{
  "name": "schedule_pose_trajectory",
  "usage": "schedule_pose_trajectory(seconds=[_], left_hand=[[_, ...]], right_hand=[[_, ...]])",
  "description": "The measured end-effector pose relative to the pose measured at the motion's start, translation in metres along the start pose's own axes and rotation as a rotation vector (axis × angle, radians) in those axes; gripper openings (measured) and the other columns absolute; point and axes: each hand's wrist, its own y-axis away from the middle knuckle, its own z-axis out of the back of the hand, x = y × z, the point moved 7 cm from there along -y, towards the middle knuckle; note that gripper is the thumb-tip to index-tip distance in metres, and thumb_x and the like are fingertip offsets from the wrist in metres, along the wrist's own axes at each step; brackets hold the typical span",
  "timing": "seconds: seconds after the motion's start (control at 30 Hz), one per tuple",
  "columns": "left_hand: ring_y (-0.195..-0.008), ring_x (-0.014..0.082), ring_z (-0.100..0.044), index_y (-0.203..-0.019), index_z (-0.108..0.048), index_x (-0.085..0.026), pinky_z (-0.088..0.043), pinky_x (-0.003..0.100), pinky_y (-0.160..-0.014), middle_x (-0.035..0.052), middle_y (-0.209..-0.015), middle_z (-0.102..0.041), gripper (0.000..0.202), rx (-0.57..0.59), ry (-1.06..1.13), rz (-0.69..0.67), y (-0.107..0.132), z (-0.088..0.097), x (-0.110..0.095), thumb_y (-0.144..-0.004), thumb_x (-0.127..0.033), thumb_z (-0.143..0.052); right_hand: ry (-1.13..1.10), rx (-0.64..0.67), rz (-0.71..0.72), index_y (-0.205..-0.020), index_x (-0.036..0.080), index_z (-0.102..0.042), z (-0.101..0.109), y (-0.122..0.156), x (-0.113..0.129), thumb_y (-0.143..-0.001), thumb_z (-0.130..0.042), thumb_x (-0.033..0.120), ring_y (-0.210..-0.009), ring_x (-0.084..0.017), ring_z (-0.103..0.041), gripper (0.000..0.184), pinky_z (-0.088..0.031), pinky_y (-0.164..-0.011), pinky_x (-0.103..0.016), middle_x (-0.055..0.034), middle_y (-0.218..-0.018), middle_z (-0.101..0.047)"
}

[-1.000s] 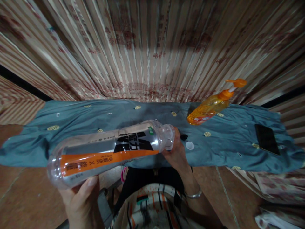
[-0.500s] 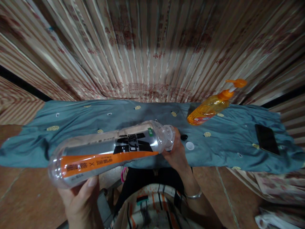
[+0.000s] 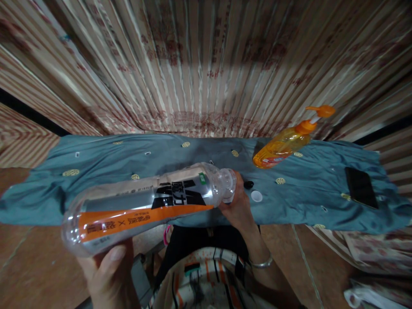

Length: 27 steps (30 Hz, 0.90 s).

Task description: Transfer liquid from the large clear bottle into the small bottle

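A large clear plastic bottle [image 3: 144,206] with a silver, black and orange label lies almost level above the cloth, its neck pointing right. My left hand [image 3: 111,270] grips its base end from below, thumb on the near side. Around the neck, the fingers of my right hand [image 3: 236,206] are closed; part of them is hidden behind it. Just right of that hand, a small black cap-like piece [image 3: 249,185] and a white round cap [image 3: 256,196] rest on the cloth.
An orange pump bottle [image 3: 280,148] with yellow-orange liquid stands at the back right. A black phone-like slab [image 3: 361,187] lies at the right end of the teal cloth [image 3: 209,148]. Behind the table hangs a striped curtain [image 3: 199,64].
The bottle's base end has shifted slightly left, with my left hand moving along with it. My right hand stays at the neck.
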Motion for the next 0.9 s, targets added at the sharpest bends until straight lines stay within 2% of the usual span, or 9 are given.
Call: schedule_pose_trajectory(seconds=[0.07, 0.13, 0.2, 0.3, 0.4, 0.53, 0.63, 0.73, 0.9], left_hand=[[-0.127, 0.0378, -0.070, -0.118, -0.081, -0.040, -0.062, 0.057, -0.111, 0.0014, -0.123, -0.077, 0.066, -0.052, 0.045, -0.029, -0.003, -0.002, -0.006, -0.053, -0.045, -0.094], [-0.113, 0.0351, -0.073, -0.112, -0.082, -0.036, -0.062, 0.056, -0.109, 0.0018, -0.106, -0.077, 0.063, -0.038, 0.007, -0.013, -0.006, -0.008, -0.010, -0.052, -0.043, -0.095], [-0.091, 0.0309, -0.073, -0.110, -0.081, -0.035, -0.063, 0.056, -0.103, 0.0003, -0.089, -0.074, 0.061, -0.026, -0.024, -0.032, -0.007, -0.010, -0.013, -0.052, -0.045, -0.095], [-0.074, 0.0257, -0.068, -0.106, -0.082, -0.036, -0.065, 0.055, -0.098, -0.0005, -0.084, -0.072, 0.057, -0.010, -0.050, -0.037, -0.006, -0.008, -0.012, -0.051, -0.042, -0.098], [-0.078, 0.0268, -0.070, -0.113, -0.081, -0.034, -0.064, 0.057, -0.100, 0.0005, -0.090, -0.075, 0.063, -0.056, -0.063, 0.001, -0.003, -0.004, -0.009, -0.054, -0.046, -0.098], [-0.084, 0.0280, -0.073, -0.108, -0.080, -0.034, -0.065, 0.056, -0.100, 0.0005, -0.087, -0.074, 0.057, -0.013, -0.062, -0.049, -0.005, -0.008, -0.013, -0.056, -0.050, -0.097], [-0.094, 0.0308, -0.075, -0.109, -0.080, -0.037, -0.066, 0.056, -0.102, 0.0014, -0.093, -0.075, 0.060, -0.006, -0.083, -0.065, -0.007, -0.006, -0.012, -0.054, -0.051, -0.098], [-0.110, 0.0374, -0.074, -0.116, -0.078, -0.043, -0.062, 0.064, -0.111, 0.0045, -0.104, -0.076, 0.062, -0.008, -0.139, -0.015, -0.006, -0.003, -0.008, -0.059, -0.060, -0.096], [-0.115, 0.0380, -0.074, -0.113, -0.079, -0.043, -0.063, 0.064, -0.109, 0.0042, -0.103, -0.078, 0.056, 0.024, -0.113, -0.032, -0.002, -0.011, -0.015, -0.063, -0.061, -0.094]], right_hand=[[0.001, 0.001, -0.008, -0.157, 0.023, -0.039, 0.000, 0.000, 0.000, -0.089, -0.079, 0.052, -0.129, -0.036, -0.071, 0.084, -0.062, -0.108, -0.053, -0.0175, -0.146, -0.065], [0.003, 0.004, -0.010, -0.157, 0.023, -0.039, 0.001, 0.000, -0.001, -0.089, -0.079, 0.052, -0.130, -0.035, -0.071, 0.084, -0.061, -0.109, -0.053, -0.0175, -0.147, -0.065], [0.002, 0.006, -0.007, -0.158, 0.023, -0.039, 0.000, 0.000, -0.001, -0.089, -0.079, 0.052, -0.131, -0.036, -0.070, 0.084, -0.061, -0.110, -0.054, -0.0177, -0.147, -0.065], [0.003, 0.002, -0.002, -0.158, 0.022, -0.038, 0.000, 0.000, -0.002, -0.090, -0.079, 0.053, -0.132, -0.036, -0.070, 0.086, -0.061, -0.109, -0.054, -0.0190, -0.148, -0.065], [0.013, 0.001, 0.009, -0.159, 0.021, -0.037, 0.000, 0.001, -0.002, -0.090, -0.078, 0.052, -0.133, -0.036, -0.070, 0.086, -0.061, -0.109, -0.054, -0.0194, -0.149, -0.064], [0.034, -0.014, 0.029, -0.160, 0.022, -0.037, 0.000, 0.001, -0.002, -0.091, -0.078, 0.057, -0.133, -0.037, -0.070, 0.087, -0.063, -0.107, -0.054, -0.0190, -0.149, -0.065], [0.036, -0.016, 0.028, -0.160, 0.022, -0.037, 0.000, 0.002, -0.003, -0.091, -0.078, 0.060, -0.133, -0.038, -0.070, 0.090, -0.063, -0.108, -0.056, -0.0194, -0.149, -0.064], [0.031, -0.011, 0.021, -0.161, 0.022, -0.036, 0.000, 0.001, -0.003, -0.091, -0.078, 0.060, -0.133, -0.038, -0.070, 0.090, -0.063, -0.108, -0.056, -0.0198, -0.150, -0.064], [0.025, 0.004, 0.024, -0.162, 0.022, -0.035, -0.001, 0.001, -0.003, -0.092, -0.078, 0.057, -0.131, -0.037, -0.072, 0.090, -0.062, -0.108, -0.055, -0.0191, -0.147, -0.066]])
